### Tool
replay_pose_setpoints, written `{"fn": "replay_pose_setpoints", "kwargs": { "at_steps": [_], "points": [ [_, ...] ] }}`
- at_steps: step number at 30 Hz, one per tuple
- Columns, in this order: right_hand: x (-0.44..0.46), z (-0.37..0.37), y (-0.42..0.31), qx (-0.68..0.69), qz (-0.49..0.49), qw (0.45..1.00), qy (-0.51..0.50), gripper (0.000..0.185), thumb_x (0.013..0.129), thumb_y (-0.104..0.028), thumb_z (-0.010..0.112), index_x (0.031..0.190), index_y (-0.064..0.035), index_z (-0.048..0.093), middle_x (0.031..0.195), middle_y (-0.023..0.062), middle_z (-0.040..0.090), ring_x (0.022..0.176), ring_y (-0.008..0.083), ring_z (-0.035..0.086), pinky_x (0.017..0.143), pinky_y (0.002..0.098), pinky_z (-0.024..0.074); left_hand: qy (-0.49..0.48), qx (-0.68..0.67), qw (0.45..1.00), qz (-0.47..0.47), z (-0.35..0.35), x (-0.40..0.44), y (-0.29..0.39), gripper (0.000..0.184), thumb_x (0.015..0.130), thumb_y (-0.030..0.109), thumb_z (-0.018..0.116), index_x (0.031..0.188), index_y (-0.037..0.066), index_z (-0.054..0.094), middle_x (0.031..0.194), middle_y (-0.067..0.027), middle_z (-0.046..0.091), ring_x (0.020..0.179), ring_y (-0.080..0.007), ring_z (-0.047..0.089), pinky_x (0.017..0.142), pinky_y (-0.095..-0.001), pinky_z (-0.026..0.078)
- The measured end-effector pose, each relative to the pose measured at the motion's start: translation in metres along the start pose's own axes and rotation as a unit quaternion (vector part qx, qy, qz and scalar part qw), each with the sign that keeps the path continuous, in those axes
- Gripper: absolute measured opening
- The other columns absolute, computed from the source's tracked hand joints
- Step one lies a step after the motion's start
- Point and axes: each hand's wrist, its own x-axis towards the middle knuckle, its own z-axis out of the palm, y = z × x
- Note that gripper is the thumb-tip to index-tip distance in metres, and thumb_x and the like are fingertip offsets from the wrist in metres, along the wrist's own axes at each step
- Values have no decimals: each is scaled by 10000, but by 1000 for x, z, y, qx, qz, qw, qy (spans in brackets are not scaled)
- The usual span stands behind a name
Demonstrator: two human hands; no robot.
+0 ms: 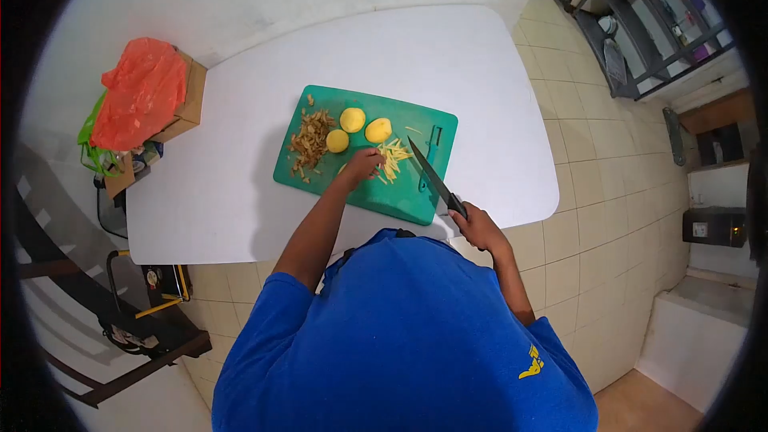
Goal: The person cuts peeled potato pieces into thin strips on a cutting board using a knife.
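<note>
On a green cutting board lie several peeled yellow potatoes, with a heap of brown peelings at the board's left. My left hand is on the board at the left edge of a pile of thin yellow strips; its fingers are bent, and what they hold, if anything, is too small to name. My right hand is closed round the black handle of a large knife, whose blade points up and left over the board's right part. A green-handled peeler lies near the board's right edge.
The board rests on a white table. At the table's left end a cardboard box carries a red plastic bag, with a green bag beside it. Metal shelves stand at the upper right, beyond the tiled floor.
</note>
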Motion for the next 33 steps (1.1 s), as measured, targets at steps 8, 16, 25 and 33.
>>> {"fn": "replay_pose_setpoints", "kwargs": {
  "at_steps": [8,16,25,33],
  "points": [
    [13,17,21,-6,-81,995,49,374,943,-399,515,889,-30,524,536,26,493,417,124,465,404,309,382,-3,-10,1000,-14,-2,10,7,226,844,316,527,754,110,543,669,-16,547,581,-126,507,542,-291,421],
    [5,5,14,6,-41,999,29,389,942,-394,515,902,-8,535,559,74,523,471,159,505,453,335,406,245,316,913,81,-9,-21,31,361,847,379,542,1005,71,647,907,-129,672,847,-286,644,737,-426,502],
    [13,5,11,-37,-64,997,36,416,933,-399,520,887,14,541,595,147,558,504,234,537,505,382,418,245,442,862,-41,-52,-46,-29,278,769,314,676,959,111,675,955,-130,666,909,-309,635,788,-434,502],
    [32,40,-19,-66,-78,995,-7,444,921,-413,521,913,31,533,773,278,624,772,465,615,679,509,476,223,266,934,-87,-23,-51,-41,280,771,324,668,937,100,697,938,-137,685,884,-306,653,767,-404,510]
  ]
}}
